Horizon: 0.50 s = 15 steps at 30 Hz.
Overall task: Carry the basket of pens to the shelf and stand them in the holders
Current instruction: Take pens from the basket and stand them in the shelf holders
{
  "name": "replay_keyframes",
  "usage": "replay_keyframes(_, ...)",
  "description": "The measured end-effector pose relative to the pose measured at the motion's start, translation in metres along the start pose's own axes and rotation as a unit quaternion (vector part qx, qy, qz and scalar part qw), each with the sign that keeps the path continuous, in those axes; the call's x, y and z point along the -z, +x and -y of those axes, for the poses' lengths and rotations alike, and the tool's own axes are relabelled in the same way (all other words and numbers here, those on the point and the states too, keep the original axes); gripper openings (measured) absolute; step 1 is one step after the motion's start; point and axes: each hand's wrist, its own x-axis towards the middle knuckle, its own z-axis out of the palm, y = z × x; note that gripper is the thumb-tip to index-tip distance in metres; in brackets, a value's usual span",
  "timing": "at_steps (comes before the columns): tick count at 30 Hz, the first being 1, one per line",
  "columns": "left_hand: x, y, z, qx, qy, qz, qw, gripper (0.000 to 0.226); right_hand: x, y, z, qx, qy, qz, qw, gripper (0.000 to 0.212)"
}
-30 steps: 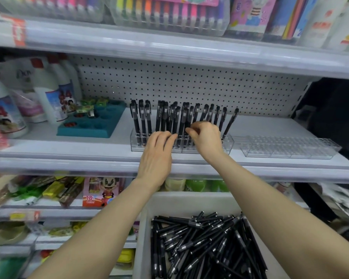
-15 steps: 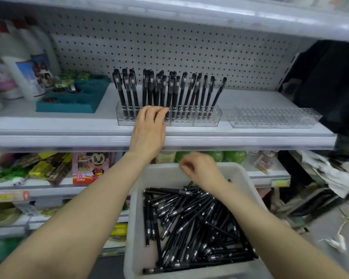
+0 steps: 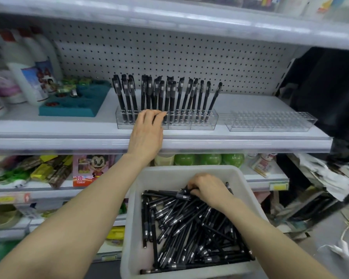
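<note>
the loose black pens (image 3: 189,228) lie in a messy pile inside the white plastic basket (image 3: 161,178), low down and close to the person. the right hand (image 3: 208,189) is in the basket, at the far end of the pile. its fingers are curled down round one or more of the pens there. i cannot tell how many it grips. the rest of the pile spreads out under the right wrist and back toward the person.

up above and to the left of that hand, the left hand (image 3: 147,131) reaches onto the white shop shelf (image 3: 69,127). its fingers are loose and nearly straight, and it holds nothing. the fingertips touch the front of the clear plastic pen holder (image 3: 201,125) and the bottoms of some standing black pens (image 3: 149,93). these pens stand in rows on both sides of the left hand's fingers, some leaning a little.

to the right of the left hand, just beside the full holder, sits a second clear plastic holder (image 3: 270,122) with no pens in it. to the left of the left hand is a teal tray with round holes (image 3: 75,105), and past it are tall white bottles (image 3: 26,77). behind the standing pens is a white wall with small dots of holes (image 3: 169,53).
</note>
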Motion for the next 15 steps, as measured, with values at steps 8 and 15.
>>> replay_keyframes(8,0.021,-0.024,-0.044,0.036,-0.177,0.070,0.981,0.038,0.075,0.014,0.005,-0.047,0.337,-0.204,0.918,0.009)
replay_keyframes(15,0.007,-0.040,-0.050,0.014,-0.206,0.235,0.950,0.023,0.101,0.021,0.007,-0.117,0.624,-0.266,0.726,0.004)
